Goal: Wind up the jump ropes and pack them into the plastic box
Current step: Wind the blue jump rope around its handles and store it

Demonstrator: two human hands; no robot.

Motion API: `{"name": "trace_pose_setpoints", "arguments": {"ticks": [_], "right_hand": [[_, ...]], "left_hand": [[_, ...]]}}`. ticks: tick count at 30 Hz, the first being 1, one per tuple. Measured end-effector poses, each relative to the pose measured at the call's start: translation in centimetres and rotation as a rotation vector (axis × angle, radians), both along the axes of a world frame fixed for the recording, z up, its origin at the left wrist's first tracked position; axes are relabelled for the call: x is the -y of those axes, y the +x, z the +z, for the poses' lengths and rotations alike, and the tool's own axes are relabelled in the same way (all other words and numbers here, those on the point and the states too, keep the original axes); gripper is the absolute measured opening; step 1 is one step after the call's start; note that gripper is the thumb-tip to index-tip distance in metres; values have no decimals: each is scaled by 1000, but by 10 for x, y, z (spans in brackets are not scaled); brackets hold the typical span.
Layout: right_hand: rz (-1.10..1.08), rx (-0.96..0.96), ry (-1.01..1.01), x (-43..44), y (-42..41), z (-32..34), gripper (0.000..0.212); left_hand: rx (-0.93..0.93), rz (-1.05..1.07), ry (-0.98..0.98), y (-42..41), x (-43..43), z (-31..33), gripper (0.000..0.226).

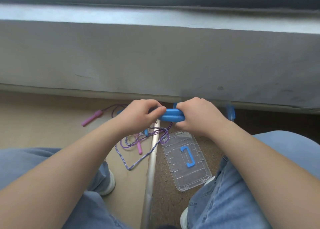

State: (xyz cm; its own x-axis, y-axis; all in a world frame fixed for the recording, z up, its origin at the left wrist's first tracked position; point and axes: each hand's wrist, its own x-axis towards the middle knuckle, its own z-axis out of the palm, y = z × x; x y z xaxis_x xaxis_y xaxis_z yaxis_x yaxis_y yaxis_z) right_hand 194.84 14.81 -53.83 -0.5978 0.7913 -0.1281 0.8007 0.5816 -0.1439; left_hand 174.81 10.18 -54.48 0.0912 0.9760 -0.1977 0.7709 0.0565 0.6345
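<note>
Two blue jump-rope handles (171, 115) lie side by side, held in the air between both hands. My left hand (138, 114) pinches their left end, and my right hand (197, 114) grips their right end. A blue-and-white braided rope (138, 161) hangs from them and loops over the floor. A purple rope (119, 107) with two pink handles, one (92, 118) at the left and one (139, 148) near the middle, lies tangled below. The clear plastic box lid (188, 175) with a blue carry handle (187, 157) lies flat on the floor. The box body is partly hidden behind my right hand, one blue latch (231, 111) showing.
A grey wall ledge (155, 55) runs across just beyond my hands. A metal strip (152, 159) divides the beige floor on the left from speckled brown floor on the right. My knees in blue jeans and my white shoes (109, 183) frame the floor area.
</note>
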Motion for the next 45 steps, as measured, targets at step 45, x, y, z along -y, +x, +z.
{"name": "trace_pose_setpoints", "arguments": {"ticks": [45], "right_hand": [[-151,-1001,-1465,10,-1,-6,22]], "left_hand": [[280,442,272,-1,-2,-24,50]]}}
